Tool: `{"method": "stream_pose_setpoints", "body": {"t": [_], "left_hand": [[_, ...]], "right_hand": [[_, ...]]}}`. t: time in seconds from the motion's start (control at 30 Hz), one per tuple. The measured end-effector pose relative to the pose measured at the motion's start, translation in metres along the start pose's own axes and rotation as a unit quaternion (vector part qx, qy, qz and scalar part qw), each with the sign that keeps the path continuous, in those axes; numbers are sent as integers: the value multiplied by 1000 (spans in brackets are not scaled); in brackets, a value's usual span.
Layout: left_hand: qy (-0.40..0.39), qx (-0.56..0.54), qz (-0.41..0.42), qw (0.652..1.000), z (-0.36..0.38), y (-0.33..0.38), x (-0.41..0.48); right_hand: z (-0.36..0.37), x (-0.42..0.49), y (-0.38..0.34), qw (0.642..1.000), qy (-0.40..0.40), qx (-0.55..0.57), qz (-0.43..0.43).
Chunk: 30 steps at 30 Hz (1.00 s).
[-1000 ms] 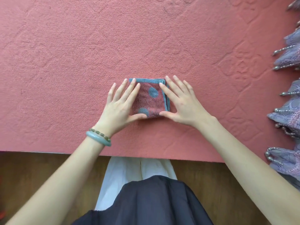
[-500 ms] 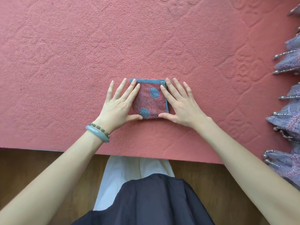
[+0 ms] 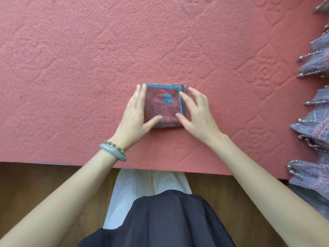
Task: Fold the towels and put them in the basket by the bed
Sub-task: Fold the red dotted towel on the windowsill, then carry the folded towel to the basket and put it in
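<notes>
Towel (image 3: 161, 106): folded to a small, near-square pad, lying flat on the bed (image 3: 71, 68) near its front edge, directly ahead of the person. Fabric is looped terry, dark red with round blue-grey dots, bound in a blue-grey hem that runs along the far and right edges; layered edges show at the right side. No label, brand or writing is legible on it.

Left hand (image 3: 133, 113): fingers extended and together along the towel's left edge, thumb laid on the near left corner. Not clenched; it presses rather than grips. Wrist carries a smooth pale green bangle (image 3: 113, 154) and a string of beads.

Right hand (image 3: 197, 111): fingers loosely spread and bent, tips at the towel's right edge, thumb touching the near right corner. Released, nothing grasped.

Bed cover: salmon-red, nubbly, embossed with diamond and floral shapes. Purple patterned fabric with beaded fringe (image 3: 315, 125) lies along the right border.
</notes>
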<state>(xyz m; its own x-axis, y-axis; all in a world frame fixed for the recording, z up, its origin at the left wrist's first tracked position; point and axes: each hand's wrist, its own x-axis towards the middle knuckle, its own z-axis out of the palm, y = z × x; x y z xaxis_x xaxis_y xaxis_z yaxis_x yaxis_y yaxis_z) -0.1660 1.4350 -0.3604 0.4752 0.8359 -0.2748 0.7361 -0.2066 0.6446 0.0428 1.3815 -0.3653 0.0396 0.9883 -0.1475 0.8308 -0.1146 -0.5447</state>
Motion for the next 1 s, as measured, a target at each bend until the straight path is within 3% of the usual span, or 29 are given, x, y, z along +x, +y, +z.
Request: {"method": "stream_pose_setpoints", "body": {"t": [0.07, 0.17, 0.27, 0.37, 0.47, 0.6, 0.67, 0.77, 0.87, 1.0], "left_hand": [[36, -175, -96, 979, 9, 12, -3], [99, -256, -203, 940, 18, 23, 2], [162, -337, -315, 872, 14, 27, 18], [150, -433, -375, 806, 7, 30, 30], [62, -469, -359, 804, 0, 38, 34], [39, -494, -254, 831, -5, 39, 26], [13, -504, -214, 837, -8, 42, 19], [-26, -547, -207, 811, -20, 55, 8], [-47, -570, -208, 794, -45, 78, -2], [-69, -588, -200, 781, -83, 112, -14]], "right_hand": [[-3, 1, -10, 988, 46, 95, 111], [-1, 8, -18, 958, 5, 180, 223], [5, 12, -17, 941, -24, 218, 257], [9, 12, -15, 931, -14, 248, 266], [11, 12, -12, 921, -14, 275, 276], [3, 11, -13, 896, -29, 335, 289], [-7, 9, -15, 865, -52, 398, 300], [-27, 5, -22, 816, -99, 479, 306], [-52, 0, -36, 741, -143, 573, 321], [-93, -13, -57, 662, -221, 663, 271]]}}
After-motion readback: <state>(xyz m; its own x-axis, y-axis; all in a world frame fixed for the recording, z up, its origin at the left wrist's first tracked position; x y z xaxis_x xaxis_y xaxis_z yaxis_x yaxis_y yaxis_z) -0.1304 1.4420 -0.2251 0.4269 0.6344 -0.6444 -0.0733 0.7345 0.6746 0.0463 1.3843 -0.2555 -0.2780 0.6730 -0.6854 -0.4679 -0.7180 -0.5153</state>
